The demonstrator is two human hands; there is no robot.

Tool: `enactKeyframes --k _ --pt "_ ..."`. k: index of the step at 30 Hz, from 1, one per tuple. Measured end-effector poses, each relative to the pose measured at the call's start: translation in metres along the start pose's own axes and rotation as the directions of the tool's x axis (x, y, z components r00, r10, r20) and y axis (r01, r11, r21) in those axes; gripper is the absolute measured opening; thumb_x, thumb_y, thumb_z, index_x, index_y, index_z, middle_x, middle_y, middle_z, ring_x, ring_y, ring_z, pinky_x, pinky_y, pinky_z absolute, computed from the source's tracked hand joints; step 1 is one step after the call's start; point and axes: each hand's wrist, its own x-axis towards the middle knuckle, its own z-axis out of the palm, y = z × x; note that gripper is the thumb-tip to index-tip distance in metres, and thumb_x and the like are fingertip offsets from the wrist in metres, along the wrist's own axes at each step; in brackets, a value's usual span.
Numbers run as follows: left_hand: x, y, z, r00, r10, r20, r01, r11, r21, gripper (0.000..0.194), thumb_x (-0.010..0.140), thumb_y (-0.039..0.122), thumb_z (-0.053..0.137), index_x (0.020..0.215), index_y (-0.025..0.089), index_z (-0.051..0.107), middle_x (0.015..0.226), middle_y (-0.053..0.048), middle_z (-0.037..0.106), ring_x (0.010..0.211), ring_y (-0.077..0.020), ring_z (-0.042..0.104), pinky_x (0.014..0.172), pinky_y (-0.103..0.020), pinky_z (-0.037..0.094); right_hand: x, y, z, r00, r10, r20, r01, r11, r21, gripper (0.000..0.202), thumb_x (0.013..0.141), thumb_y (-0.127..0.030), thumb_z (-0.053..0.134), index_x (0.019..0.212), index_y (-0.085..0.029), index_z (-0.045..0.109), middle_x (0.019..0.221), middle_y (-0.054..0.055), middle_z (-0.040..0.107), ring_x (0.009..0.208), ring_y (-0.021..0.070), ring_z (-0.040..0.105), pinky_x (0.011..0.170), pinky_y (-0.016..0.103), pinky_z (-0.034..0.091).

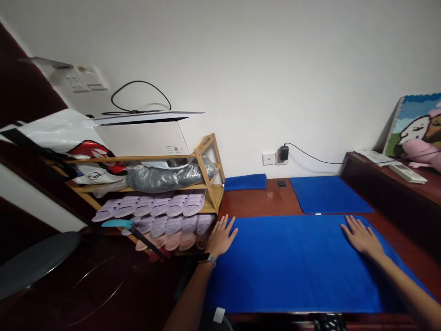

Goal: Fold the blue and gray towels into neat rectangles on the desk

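Note:
A large blue cloth [285,262] lies spread over the near part of the brown table [255,202]. On its far left corner rests my left hand [220,236], palm down with fingers spread, a watch band on the wrist. My right hand [363,236] lies flat near the far right corner, its fingers apart too. Neither hand grips anything. Behind the large cloth, a smaller blue cloth [330,195] is laid flat at the back right. A narrow folded blue cloth [245,182] sits against the wall at the back left.
Left of the table stands a wooden rack [210,174] with several slippers [177,204], a plastic-wrapped grey bundle [165,177] and a white box [144,138]. A black charger [284,152] is plugged in at the wall. On the right, a raised ledge [389,188] holds a pink plush [422,154].

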Motion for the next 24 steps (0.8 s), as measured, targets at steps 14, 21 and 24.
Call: enactKeyframes --k 14,21,24 --pt "-0.001 0.003 -0.006 0.999 -0.027 0.024 0.028 0.999 -0.036 0.061 0.109 0.057 0.031 0.163 0.029 0.036 0.171 -0.008 0.031 0.158 -0.0274 0.027 0.128 -0.048 0.026 0.02 0.049 -0.015 0.996 0.077 -0.051 -0.074 0.995 0.064 0.083 0.094 -0.06 0.027 0.158 -0.01 0.045 0.164 0.018 0.042 0.152 0.0381 0.037 0.123 0.064 0.03" --pt "-0.004 0.006 -0.012 0.999 -0.026 0.048 0.027 0.999 -0.033 0.063 0.109 0.057 0.03 0.164 0.028 0.034 0.172 -0.008 0.028 0.16 -0.0256 0.023 0.13 -0.047 0.02 -0.023 -0.16 -0.039 0.909 -0.358 -0.215 0.359 0.933 -0.035 0.07 0.103 -0.04 0.019 0.157 -0.002 0.044 0.165 0.02 0.04 0.155 0.0348 0.033 0.126 0.056 0.026" --pt "-0.004 0.007 -0.015 0.997 -0.03 0.075 0.032 0.999 -0.029 0.063 0.109 0.057 0.029 0.164 0.028 0.033 0.173 -0.009 0.026 0.16 -0.0251 0.022 0.13 -0.046 0.02 -0.064 -0.263 -0.021 0.808 -0.586 -0.064 0.59 0.803 0.086 0.072 0.105 -0.051 0.02 0.163 -0.011 0.035 0.169 0.012 0.034 0.158 0.0283 0.027 0.128 0.049 0.023"
